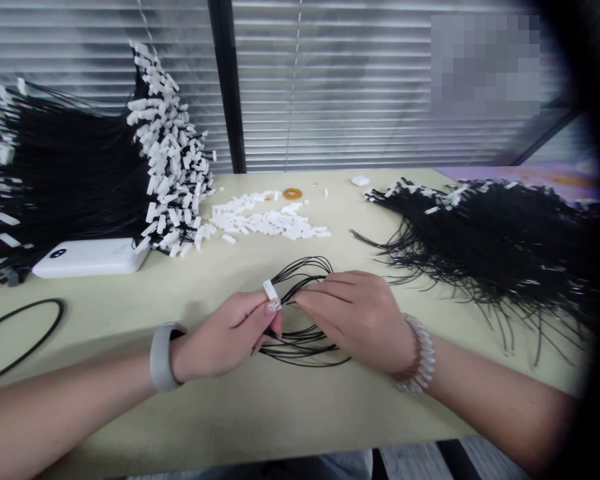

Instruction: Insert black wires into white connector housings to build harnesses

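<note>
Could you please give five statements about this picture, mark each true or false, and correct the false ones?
1. The left hand grips a white piece. True.
2. The right hand is apart from the black wires. False: its fingers are at them.
3. The grey band is on the right wrist. False: it is on the left.
4. A brown ring lies beyond both hands. True.
5. The loose white pieces lie left of the white device. False: they lie right of it.

Held wires (pixel 290 293) before connector pile (pixel 280 223)
</note>
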`<state>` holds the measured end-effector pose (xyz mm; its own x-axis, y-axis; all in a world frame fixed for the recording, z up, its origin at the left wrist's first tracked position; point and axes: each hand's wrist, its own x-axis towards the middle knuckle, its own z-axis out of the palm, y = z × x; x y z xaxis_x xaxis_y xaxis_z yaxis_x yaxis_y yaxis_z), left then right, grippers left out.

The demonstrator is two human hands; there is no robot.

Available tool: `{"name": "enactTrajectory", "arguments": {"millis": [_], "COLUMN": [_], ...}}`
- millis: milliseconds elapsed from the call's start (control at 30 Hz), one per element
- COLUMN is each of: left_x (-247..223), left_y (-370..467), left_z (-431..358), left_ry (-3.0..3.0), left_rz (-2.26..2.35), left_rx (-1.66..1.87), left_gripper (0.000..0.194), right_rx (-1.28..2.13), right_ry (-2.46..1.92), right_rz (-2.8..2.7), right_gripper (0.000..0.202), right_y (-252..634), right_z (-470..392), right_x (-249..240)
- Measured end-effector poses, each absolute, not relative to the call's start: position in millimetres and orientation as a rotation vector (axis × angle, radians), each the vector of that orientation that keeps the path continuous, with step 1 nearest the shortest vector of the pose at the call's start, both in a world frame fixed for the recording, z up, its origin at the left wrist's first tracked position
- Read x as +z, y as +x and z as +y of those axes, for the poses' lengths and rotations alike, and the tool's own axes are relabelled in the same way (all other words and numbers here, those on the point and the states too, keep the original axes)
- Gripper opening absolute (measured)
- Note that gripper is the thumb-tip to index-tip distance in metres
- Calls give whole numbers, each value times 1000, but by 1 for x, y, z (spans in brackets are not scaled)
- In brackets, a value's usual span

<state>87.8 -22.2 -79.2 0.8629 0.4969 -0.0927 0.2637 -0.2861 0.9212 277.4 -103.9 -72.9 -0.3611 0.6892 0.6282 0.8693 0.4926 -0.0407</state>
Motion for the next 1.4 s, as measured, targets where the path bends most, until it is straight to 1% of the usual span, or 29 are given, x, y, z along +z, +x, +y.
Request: {"name": "enactTrajectory", "arguments": {"millis": [333,533,800,1000,1167,1233,1300,1400], "left_x": [-74,-69,-70,-71,-75,-75,-74,-73], "left_y": [88,89,88,89,89,89,89,89], "left_z": [-24,-27,-28,-28,-25,-24,-24,-26], "left_ry": [2098,2265,2303,2271,2128,2117,2136,2178], "left_rz": [503,461,445,449,471,477,474,450], "left_rx": [236,299,308,293,277,287,296,277], "left_gripper": [36,33,30,31,33,32,31,29], "right_rx": [-369,-460,-527,-459,-364,-330,-322,-288], "right_ry": [-1301,-1297,-1291,-1296,-1306,-1299,-1329,-1432], "right_rz": [-2230,-2269,-2330,-2316,-2221,-2200,-2240,-2358], "right_gripper": [18,15,16,16,11,13,17,14], "right_y": [276,274,274,274,275,275,274,272], "right_z": [-104,-109,-109,-107,-106,-105,-105,-104], "right_x": [-72,-73,-72,-76,-73,-70,-66,-63]}}
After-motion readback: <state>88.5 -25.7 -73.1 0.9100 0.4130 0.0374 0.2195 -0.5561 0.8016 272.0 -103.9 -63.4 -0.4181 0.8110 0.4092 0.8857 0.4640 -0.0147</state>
